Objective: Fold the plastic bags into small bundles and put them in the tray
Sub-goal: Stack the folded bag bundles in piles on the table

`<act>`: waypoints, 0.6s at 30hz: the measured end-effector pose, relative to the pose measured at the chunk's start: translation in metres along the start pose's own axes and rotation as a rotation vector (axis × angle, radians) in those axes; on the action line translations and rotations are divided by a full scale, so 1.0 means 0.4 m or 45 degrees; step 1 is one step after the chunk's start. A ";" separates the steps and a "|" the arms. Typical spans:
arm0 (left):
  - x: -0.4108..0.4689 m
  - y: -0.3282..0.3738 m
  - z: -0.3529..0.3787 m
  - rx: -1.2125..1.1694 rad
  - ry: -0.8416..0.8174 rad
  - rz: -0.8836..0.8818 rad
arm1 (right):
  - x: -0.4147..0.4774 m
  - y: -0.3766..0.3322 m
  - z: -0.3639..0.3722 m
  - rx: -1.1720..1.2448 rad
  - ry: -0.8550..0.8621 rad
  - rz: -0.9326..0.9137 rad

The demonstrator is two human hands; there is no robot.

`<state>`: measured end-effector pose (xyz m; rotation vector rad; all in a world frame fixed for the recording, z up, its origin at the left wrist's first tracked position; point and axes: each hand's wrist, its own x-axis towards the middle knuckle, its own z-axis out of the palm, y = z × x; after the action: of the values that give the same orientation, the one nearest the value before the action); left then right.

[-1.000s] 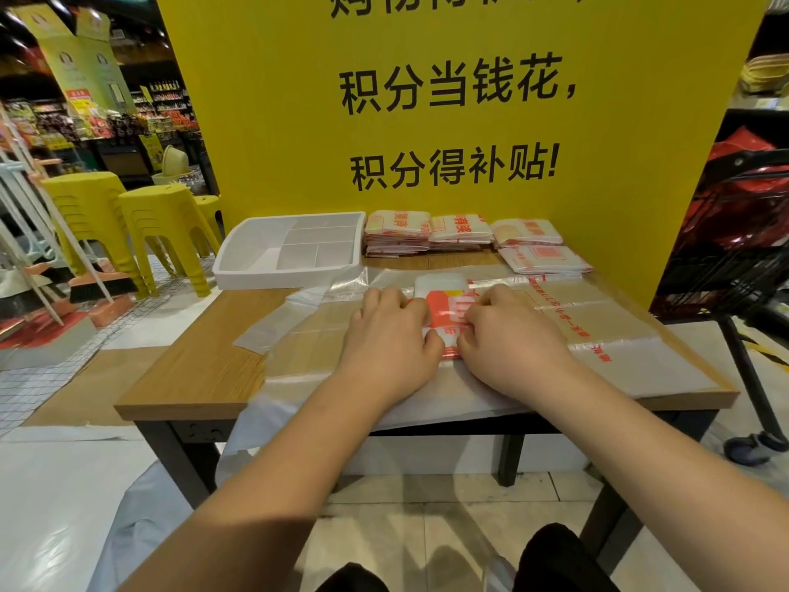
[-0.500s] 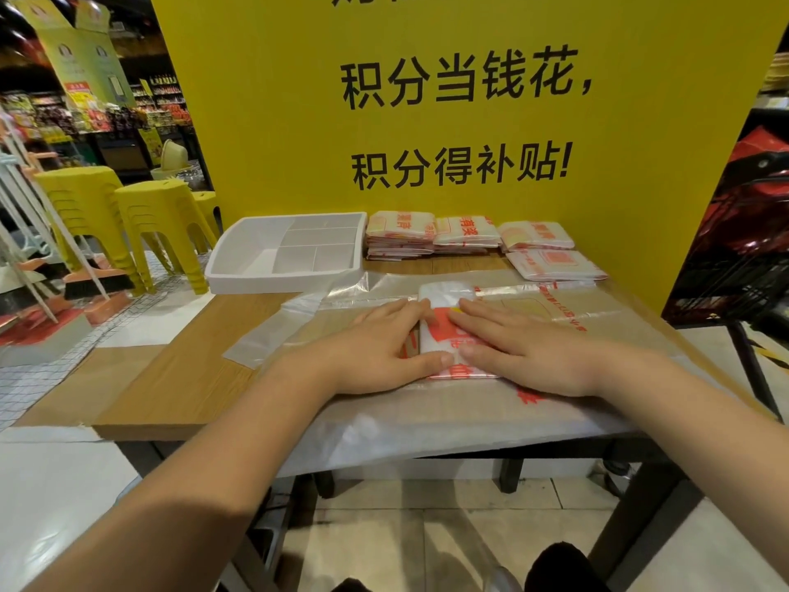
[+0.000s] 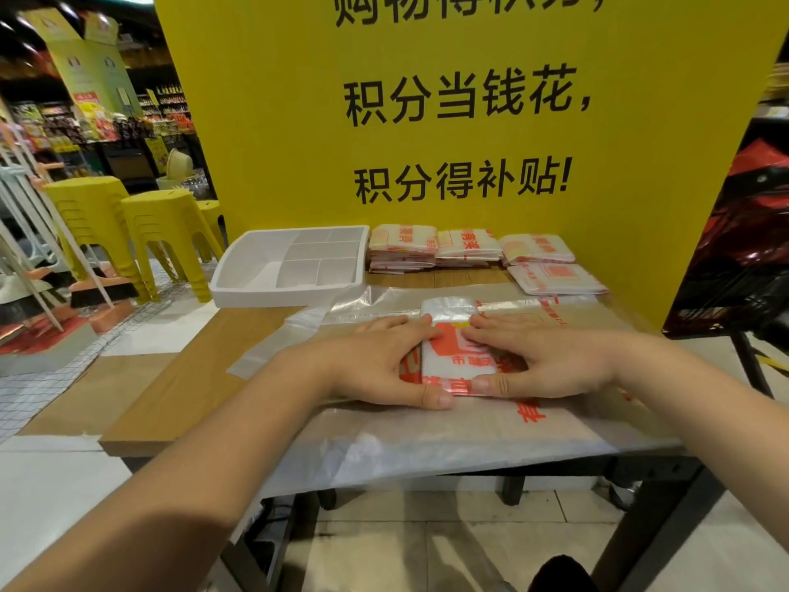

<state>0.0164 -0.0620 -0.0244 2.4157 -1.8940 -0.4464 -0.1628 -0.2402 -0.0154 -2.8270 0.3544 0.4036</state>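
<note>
A folded white plastic bag bundle (image 3: pixel 459 356) with red print lies on flat clear bags (image 3: pixel 427 433) spread over the wooden table (image 3: pixel 179 395). My left hand (image 3: pixel 375 361) lies flat against the bundle's left side, thumb along its near edge. My right hand (image 3: pixel 546 361) presses flat on its right side, fingers straight. A white divided tray (image 3: pixel 239 275) stands at the table's back left, its compartments bare.
Folded bag bundles (image 3: pixel 469 249) sit in stacks along the back by the yellow sign board (image 3: pixel 469 121). Yellow stools (image 3: pixel 166 232) and brooms stand to the left on the floor. A dark cart (image 3: pixel 734 267) is at the right.
My hands went from curled fists on the bag to lying flat, then spread apart to the bundle's sides. The bundle now shows between them, folded smaller.
</note>
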 end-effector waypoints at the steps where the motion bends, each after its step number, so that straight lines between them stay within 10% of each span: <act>1: 0.001 0.000 -0.008 0.031 0.022 0.011 | -0.002 -0.003 -0.006 0.007 -0.016 -0.002; 18: -0.048 0.050 -0.010 -0.606 0.463 0.031 | 0.014 -0.030 0.017 0.376 0.779 0.056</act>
<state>-0.0056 -0.0494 -0.0125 1.9991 -1.4651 -0.3712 -0.1560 -0.2281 -0.0207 -2.5865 0.5394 -0.4854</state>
